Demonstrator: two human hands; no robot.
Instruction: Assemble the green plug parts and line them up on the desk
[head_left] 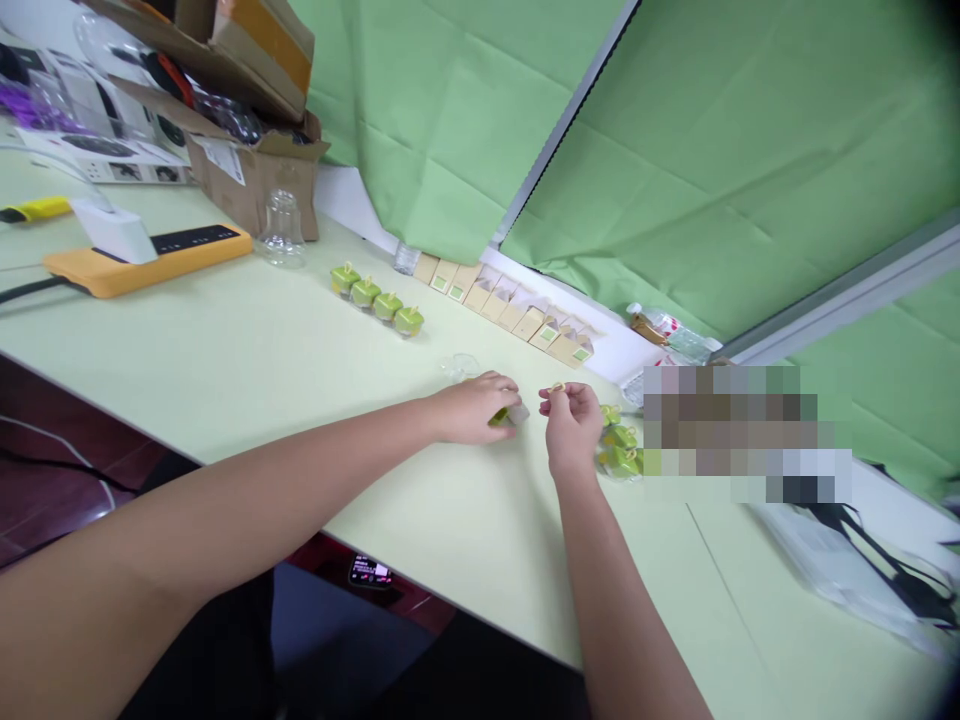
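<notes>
My left hand (478, 408) is closed around a small green-topped container (501, 416), mostly hidden by the fingers, with a clear part showing at its right end. A little to the right, my right hand (573, 425) pinches a small pale yellow loop (556, 387) above the table. Beyond my left hand lies a clear plastic piece (459, 367). A row of small clear containers with green lids and yellow loops (376, 300) stands farther left. More green-lidded containers (619, 440) stand just right of my right hand, which partly covers them.
Small cardboard boxes (502, 303) line the table's back edge by the green curtain (675, 170). At left are an orange power strip (150, 262), a clear jar (283, 230) and an open carton (255, 185). A plastic bag (832, 565) lies at right, beside a blurred-out patch.
</notes>
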